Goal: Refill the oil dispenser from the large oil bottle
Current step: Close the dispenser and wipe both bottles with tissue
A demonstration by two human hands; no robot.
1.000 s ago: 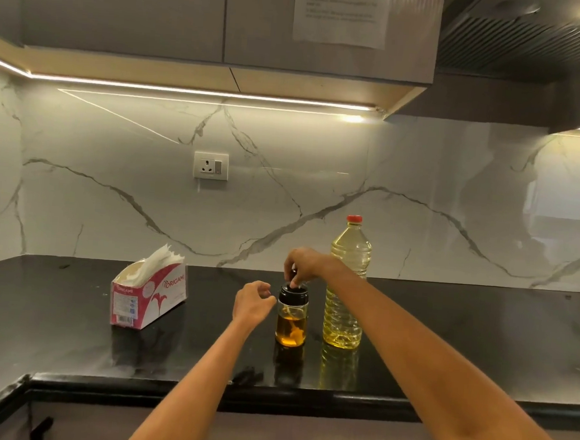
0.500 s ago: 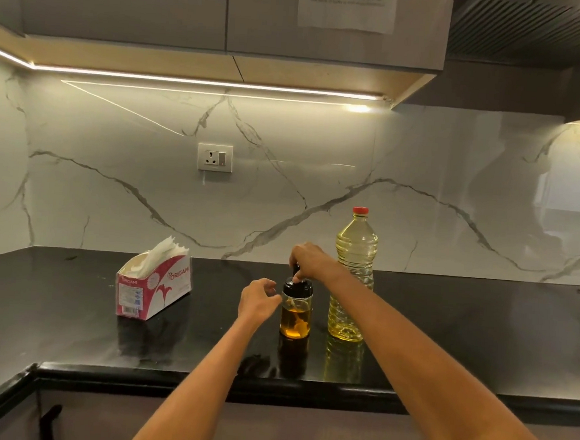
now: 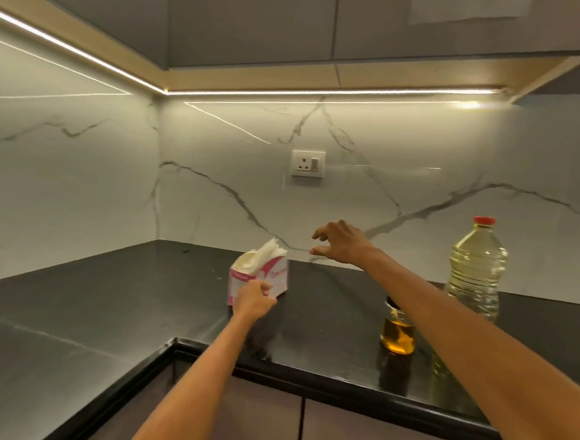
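Oil dispenser [image 3: 398, 334], part-filled amber, on black countertop [image 3: 104, 310], top hidden behind right forearm. Large oil bottle [image 3: 475, 267], red-capped, just right of it. Right hand [image 3: 340, 242] raised above the counter, fingers loosely spread, holding nothing. Left hand [image 3: 254, 298] curled against tissue box [image 3: 260, 276]; grip uncertain.

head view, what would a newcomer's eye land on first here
Two bare forearms reach over the glossy black countertop: the right hand hovers, fingers spread, above the pink-and-white tissue box, and the left hand is in front of it. At right stand the tall clear red-capped oil bottle and the small glass oil dispenser.
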